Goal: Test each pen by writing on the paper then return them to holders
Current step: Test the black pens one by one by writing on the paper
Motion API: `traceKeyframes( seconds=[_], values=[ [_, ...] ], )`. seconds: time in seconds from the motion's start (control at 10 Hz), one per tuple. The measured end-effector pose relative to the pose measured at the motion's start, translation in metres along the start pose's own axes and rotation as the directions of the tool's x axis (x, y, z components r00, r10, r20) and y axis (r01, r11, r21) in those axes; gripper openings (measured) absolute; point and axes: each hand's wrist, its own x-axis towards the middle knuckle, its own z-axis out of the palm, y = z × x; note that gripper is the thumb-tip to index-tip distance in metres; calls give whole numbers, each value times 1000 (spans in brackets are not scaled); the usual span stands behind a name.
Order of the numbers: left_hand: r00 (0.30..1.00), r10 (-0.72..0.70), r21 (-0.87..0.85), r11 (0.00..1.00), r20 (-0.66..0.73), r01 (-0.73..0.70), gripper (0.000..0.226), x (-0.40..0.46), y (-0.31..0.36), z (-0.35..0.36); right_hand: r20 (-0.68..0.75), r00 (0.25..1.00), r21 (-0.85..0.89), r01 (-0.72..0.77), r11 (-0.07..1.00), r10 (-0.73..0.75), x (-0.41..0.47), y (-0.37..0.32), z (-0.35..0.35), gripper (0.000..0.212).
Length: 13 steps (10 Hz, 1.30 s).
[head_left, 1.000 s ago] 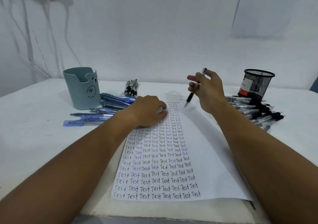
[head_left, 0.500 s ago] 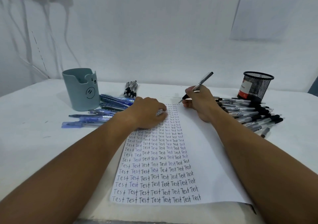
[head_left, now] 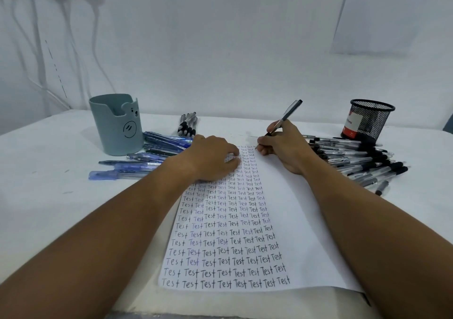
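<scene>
Your paper (head_left: 289, 220) lies flat at the table's near centre, its left half packed with rows of handwritten "Test", its right half blank. Your right hand (head_left: 284, 147) pinches a silver pen (head_left: 285, 117) with a black cap end, tilted up to the far right, tip at the paper's far edge beside the top row. Your left hand (head_left: 213, 158) rests on the paper's far left, fingers curled. The grey bear-face holder (head_left: 116, 125) stands upright far left, blue pens (head_left: 147, 156) scattered just beside it. The black mesh holder (head_left: 369, 120) stands far right, a pile of clear black-capped pens (head_left: 355, 161) near it. A small bundle of black pens (head_left: 187, 123) lies far centre.
</scene>
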Motion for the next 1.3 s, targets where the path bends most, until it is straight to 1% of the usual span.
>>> traceKeyframes(
  seconds=[0.4,0.5,0.7,0.8,0.9,1.0,1.1,1.2,1.3],
  values=[
    [1000,-13,2,1000,13,13,42,-1,1,-1,-31,999,-121,21,992,-24,4,5,4,29],
    [1000,-12,-2,1000,15,12,42,-2,2,-1,-9,1000,-110,13,994,-14,3,4,3,30],
    [1000,-11,-13,1000,11,11,42,-1,1,-1,-29,1000,-16,-10,1000,9,3,2,1,30],
    [1000,-10,-7,1000,12,11,42,-1,1,-1,-30,999,-119,17,993,-21,2,4,4,29],
    [1000,-11,-11,1000,18,11,42,-1,2,0,-54,998,-122,8,993,-15,1,3,3,29],
    [1000,-14,-14,1000,18,14,41,-1,2,-1,-57,998,-5,-26,1000,26,2,0,0,31],
    [1000,-16,-14,1000,24,16,42,-2,1,-1,-35,999,-107,-1,994,-3,1,2,2,30],
    [999,-18,-19,1000,26,19,42,-2,1,-1,-33,999,-150,14,989,-19,0,1,3,28],
    [1000,-18,-20,1000,23,19,42,-2,1,0,-35,999,-123,-5,992,0,0,1,2,28]
  ],
)
